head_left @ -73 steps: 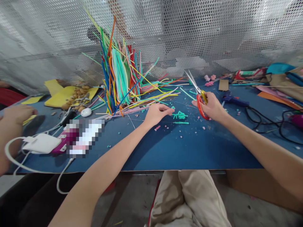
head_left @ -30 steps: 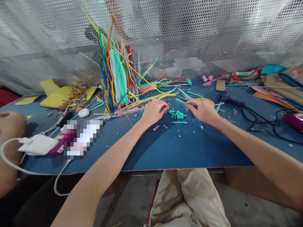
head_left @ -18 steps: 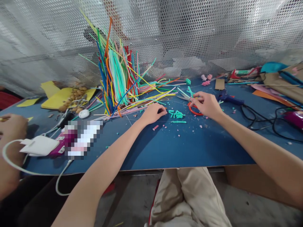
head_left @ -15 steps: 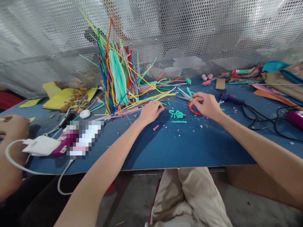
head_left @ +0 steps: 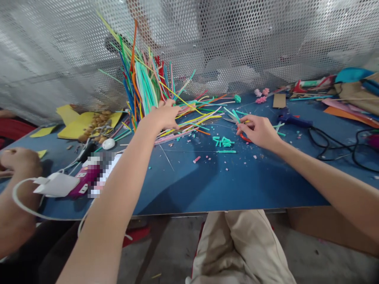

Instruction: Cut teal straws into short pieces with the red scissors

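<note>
My left hand reaches over the front of a tall bundle of coloured pipe cleaners, its fingers spread; the bundle's lower part is partly hidden behind it. Loose pipe cleaners lie to its right. My right hand is closed around the orange handles of a pair of scissors, which rests low over the table with blades pointing left. Short cut teal pieces lie in a small pile between my hands. Just in front of them is a teal piece beside a fine thread or wire.
A glue gun with a black cord lies at the right. Pink fuzzy pieces sit near the mesh panel. On the left are a white charger, a purple power strip, yellow paper and another person's hand.
My left hand has moved left and away from me, from beside the cut pieces to the upright bundle, and its fingers have spread. My right hand stays with the scissors.
</note>
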`<state>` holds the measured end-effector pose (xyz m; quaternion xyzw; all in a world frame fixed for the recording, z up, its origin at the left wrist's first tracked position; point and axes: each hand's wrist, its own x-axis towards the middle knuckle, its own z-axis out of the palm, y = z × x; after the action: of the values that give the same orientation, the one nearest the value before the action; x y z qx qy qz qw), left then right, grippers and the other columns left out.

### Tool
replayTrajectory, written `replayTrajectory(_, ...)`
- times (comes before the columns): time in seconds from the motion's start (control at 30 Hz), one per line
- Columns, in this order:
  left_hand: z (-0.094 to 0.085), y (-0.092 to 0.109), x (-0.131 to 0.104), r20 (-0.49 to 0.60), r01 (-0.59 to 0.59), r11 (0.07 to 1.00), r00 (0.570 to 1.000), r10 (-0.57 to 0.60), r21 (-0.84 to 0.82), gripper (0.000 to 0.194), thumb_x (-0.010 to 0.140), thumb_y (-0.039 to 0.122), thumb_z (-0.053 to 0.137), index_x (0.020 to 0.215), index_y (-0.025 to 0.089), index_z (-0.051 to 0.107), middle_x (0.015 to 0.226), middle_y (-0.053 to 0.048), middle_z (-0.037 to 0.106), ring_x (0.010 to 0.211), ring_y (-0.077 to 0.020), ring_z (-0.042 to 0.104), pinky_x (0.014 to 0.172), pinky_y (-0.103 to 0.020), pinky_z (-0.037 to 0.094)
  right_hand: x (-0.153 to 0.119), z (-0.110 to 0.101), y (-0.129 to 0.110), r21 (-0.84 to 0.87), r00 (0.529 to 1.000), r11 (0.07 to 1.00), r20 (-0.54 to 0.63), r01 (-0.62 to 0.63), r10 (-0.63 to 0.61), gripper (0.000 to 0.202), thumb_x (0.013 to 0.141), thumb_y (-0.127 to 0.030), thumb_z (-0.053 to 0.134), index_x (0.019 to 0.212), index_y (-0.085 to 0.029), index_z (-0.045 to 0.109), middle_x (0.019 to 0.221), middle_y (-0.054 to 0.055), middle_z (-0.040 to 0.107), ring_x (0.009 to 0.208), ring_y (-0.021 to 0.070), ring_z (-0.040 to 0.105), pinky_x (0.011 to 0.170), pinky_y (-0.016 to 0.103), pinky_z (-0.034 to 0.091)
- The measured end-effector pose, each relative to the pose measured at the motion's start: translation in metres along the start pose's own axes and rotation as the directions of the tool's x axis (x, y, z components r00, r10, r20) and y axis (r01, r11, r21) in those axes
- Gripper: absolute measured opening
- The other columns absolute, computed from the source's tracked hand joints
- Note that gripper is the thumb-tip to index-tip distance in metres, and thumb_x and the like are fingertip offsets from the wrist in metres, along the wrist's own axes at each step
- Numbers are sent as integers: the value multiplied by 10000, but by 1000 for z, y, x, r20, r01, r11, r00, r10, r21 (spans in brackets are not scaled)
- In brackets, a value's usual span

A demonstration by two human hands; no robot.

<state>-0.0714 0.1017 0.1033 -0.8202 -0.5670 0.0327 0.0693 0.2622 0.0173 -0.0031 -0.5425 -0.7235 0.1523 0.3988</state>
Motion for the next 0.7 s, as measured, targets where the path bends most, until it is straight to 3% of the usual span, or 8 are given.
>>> replayTrajectory(0.03,-1,9,5,84,-99,992,991,105,-73,539,728,278,821,1252,203,722,1356,-157,656,1194,-373,601,994,-495,490,0,0,0,3,1000,1000,-5,-8,8,234,967,-455,585,982,-234,662,816,44,808,544,186,672,704,382,531)
replayTrajectory(0.1,1,33,15,164,-248,941,943,288,-228,317,891,386,653,1134,218,765,1135,-93,757,1015,-253,677,916,-369,508,2,-1,2,15,1000,1000,-18,-19,20,202,965,-433,585,970,-237,634,844,57,812,611,209,708,719,388,538)
replayTrajectory(0.2,8,72,26,238,-412,861,841,486,-299,351,900,404,630,1183,232,749,1157,-64,768,986,-208,689,848,-292,495,4,-1,8,31,998,999,-53,-14,15,168,950,-405,602,908,-242,595,908,72,816,779,247,757,763,396,548)
replayTrajectory(0.27,13,93,32,328,-427,872,810,487,-241,358,885,381,638,1185,222,752,1167,-66,767,978,-212,691,837,-290,493,5,-2,11,27,997,1000,-73,-12,14,175,936,-395,619,857,-243,581,931,73,815,842,261,761,783,403,549)
replayTrajectory(0.37,23,112,41,376,-408,896,813,445,-176,324,832,333,683,1118,215,778,1108,-77,775,920,-227,693,844,-319,501,6,-2,13,21,996,1000,-82,-19,21,185,917,-388,639,819,-238,594,920,74,811,859,264,755,787,406,543)
replayTrajectory(0.5,37,117,50,334,-370,902,841,426,-222,194,710,225,751,894,244,806,919,-50,783,743,-215,668,747,-317,497,7,-3,12,24,998,1000,-70,-4,6,178,900,-376,660,805,-230,626,893,71,805,804,240,737,780,399,528)
replayTrajectory(0.6,43,112,51,270,-392,871,840,470,-297,97,681,210,764,768,250,779,778,-19,757,642,-186,626,664,-290,459,8,-2,14,-3,997,1000,-82,11,-12,187,887,-386,677,796,-227,642,839,61,785,750,222,709,748,386,513)
replayTrajectory(0.7,42,106,45,153,-425,812,843,516,-401,104,719,205,746,808,250,777,769,-12,750,660,-172,632,663,-278,443,8,-2,15,-23,994,999,-106,37,-39,194,885,-397,682,799,-225,658,791,49,753,725,210,684,722,372,499)
